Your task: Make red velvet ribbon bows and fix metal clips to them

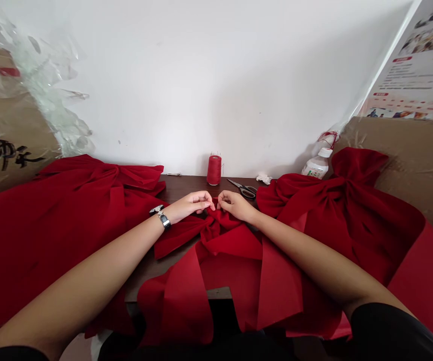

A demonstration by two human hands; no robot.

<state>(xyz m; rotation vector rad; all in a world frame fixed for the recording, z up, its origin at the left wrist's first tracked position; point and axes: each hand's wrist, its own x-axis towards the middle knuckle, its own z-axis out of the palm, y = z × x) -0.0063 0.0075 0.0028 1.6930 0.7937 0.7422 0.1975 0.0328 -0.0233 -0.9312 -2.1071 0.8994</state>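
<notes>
1. My left hand (pixel 197 202) and right hand (pixel 234 204) pinch the red bow (pixel 216 235) at centre frame; a slack grip could loosen its folds.
2. Scissors (pixel 242 187) lie just beyond; a careless reach risks a nick.

On the left, you have a brown cardboard box (pixel 11 113) bearing large black handwritten Chinese characters (pixel 3 149) (cut off at the edge, so you cannot read them surely). At the far right, a white printed paper poster (pixel 414 82) shows you red headings and rows of text, too small to read. Your white-capped clear plastic bottle (pixel 317 163) carries an illegible white-and-green label (pixel 313 171).
</notes>
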